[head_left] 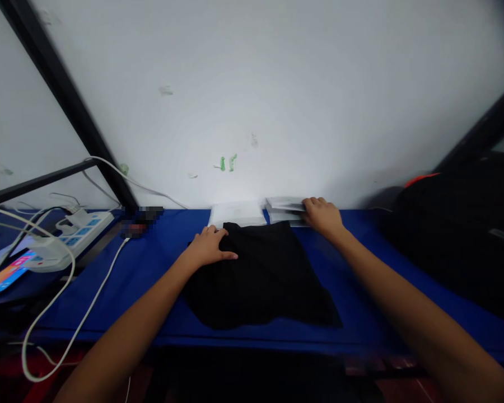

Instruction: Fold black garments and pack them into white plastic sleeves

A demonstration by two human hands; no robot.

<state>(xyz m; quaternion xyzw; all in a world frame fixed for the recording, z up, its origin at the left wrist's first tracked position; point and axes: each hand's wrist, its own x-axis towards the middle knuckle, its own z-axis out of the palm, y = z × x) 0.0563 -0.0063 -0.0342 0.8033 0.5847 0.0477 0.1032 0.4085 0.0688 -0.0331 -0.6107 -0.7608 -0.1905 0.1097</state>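
A black cloth (264, 280) lies spread on the blue table (151, 291), reaching its front edge. My left hand (210, 246) rests on the cloth's upper left corner, fingers apart and thumb pointing right. Behind the cloth, against the wall, are two stacks of white sheets or packets, a left one (237, 214) and a right one (283, 207). My right hand (322, 216) is closed on the right end of the right stack, whose upper part is lifted a little, with a dark gap beneath. Its fingertips are partly hidden.
A white power strip (86, 229) with plugs and cables sits at the left, near a lit phone (12, 272). A white cable loops over the table's left front edge. A large black item (457, 235) covers the right side. Black frame bars slope at both sides.
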